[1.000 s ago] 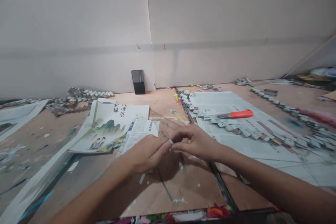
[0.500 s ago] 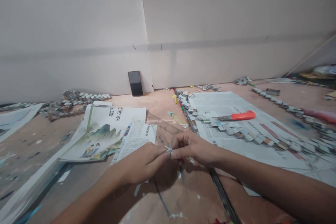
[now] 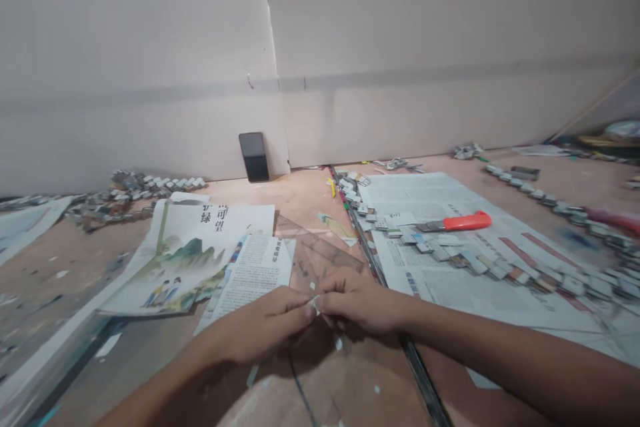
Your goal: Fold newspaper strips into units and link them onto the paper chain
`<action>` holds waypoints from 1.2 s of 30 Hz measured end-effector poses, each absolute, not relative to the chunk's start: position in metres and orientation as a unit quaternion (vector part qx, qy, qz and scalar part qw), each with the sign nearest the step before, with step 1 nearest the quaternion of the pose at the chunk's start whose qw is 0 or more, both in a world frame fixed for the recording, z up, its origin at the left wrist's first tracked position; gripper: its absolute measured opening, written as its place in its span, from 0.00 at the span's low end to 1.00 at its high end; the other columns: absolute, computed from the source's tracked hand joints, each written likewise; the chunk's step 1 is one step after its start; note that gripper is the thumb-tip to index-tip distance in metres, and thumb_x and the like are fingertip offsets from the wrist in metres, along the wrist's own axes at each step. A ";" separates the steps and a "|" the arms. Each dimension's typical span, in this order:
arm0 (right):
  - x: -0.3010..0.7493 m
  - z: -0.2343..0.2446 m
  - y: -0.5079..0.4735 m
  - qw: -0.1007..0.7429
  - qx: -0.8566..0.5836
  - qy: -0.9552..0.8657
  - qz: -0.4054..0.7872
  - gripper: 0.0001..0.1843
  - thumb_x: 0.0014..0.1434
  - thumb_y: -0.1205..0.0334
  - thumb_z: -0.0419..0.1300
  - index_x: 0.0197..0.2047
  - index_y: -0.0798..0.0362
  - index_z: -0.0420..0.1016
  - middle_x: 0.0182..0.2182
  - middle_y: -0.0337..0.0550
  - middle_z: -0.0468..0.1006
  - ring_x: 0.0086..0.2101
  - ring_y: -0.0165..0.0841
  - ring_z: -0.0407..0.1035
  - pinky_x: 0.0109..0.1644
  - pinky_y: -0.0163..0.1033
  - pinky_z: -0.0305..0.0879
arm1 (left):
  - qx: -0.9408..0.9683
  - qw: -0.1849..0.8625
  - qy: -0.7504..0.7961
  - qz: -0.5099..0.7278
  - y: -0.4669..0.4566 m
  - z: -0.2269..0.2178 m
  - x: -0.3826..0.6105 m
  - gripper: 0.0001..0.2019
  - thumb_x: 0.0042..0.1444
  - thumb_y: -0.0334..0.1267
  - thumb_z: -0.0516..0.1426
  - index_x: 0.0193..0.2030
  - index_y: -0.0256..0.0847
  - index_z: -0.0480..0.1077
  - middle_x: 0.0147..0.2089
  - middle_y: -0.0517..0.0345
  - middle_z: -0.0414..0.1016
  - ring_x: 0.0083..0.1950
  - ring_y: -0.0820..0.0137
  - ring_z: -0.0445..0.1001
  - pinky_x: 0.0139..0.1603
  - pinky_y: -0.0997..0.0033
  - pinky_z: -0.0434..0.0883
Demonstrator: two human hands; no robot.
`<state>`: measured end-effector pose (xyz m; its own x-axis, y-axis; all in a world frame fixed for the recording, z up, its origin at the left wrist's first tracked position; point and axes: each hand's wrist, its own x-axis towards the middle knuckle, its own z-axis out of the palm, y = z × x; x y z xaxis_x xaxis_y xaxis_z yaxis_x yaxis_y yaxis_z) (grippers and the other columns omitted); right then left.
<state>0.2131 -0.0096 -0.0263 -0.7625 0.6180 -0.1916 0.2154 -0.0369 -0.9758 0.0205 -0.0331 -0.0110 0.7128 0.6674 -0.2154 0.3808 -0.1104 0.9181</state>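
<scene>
Between my fingertips is a small folded piece of paper, pale and mostly covered. My left hand pinches it from the left, thumb and forefinger closed. My right hand grips it from the other side with its fingers curled. Both hands meet above the tabletop, in front of a clear plastic set square. Left of them lie a cut newspaper piece and a printed sheet with painted mountains. On the right, a long chain of folded paper links curves over a spread newspaper.
A red-handled utility knife rests on the newspaper. A phone leans against the white partition. More folded-paper chain is heaped at the back left. Another chain lies at the far right. Paper scraps dot the table.
My fingers have shifted on the small paper piece, which now shows less between them. My right hand has dropped slightly and its fingers have curled in more. The view has tilted slightly.
</scene>
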 end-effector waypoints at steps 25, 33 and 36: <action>0.221 -0.038 -0.009 0.234 -0.316 -0.623 0.676 0.23 0.56 0.42 0.55 0.25 0.55 0.66 0.13 0.30 0.61 0.12 0.21 0.53 0.14 0.27 0.48 | 0.701 0.545 0.403 0.220 -0.027 -0.024 0.021 0.26 0.60 0.55 0.47 0.19 0.37 0.59 0.15 0.64 0.56 0.19 0.78 0.54 0.22 0.76 0.52; 0.213 -0.022 0.004 0.245 -0.349 -0.688 0.587 0.26 0.58 0.39 0.50 0.28 0.55 0.68 0.17 0.35 0.66 0.16 0.24 0.59 0.18 0.30 0.55 | 0.685 0.484 0.426 0.339 -0.014 -0.018 0.020 0.18 0.58 0.50 0.53 0.28 0.36 0.67 0.19 0.63 0.64 0.21 0.76 0.62 0.24 0.76 0.59; 0.230 -0.007 0.052 0.258 -0.401 -0.805 0.353 0.24 0.60 0.44 0.51 0.31 0.56 0.73 0.27 0.43 0.75 0.28 0.31 0.69 0.32 0.34 0.63 | 0.678 0.396 0.463 0.411 0.000 -0.002 0.011 0.15 0.57 0.46 0.54 0.26 0.37 0.67 0.20 0.61 0.66 0.24 0.74 0.66 0.29 0.74 0.64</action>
<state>0.2302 0.0516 -0.0068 -0.5454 0.8278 0.1317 0.4633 0.4286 -0.7756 0.0107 0.0001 -0.0024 0.2336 0.9535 0.1904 0.3038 -0.2576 0.9172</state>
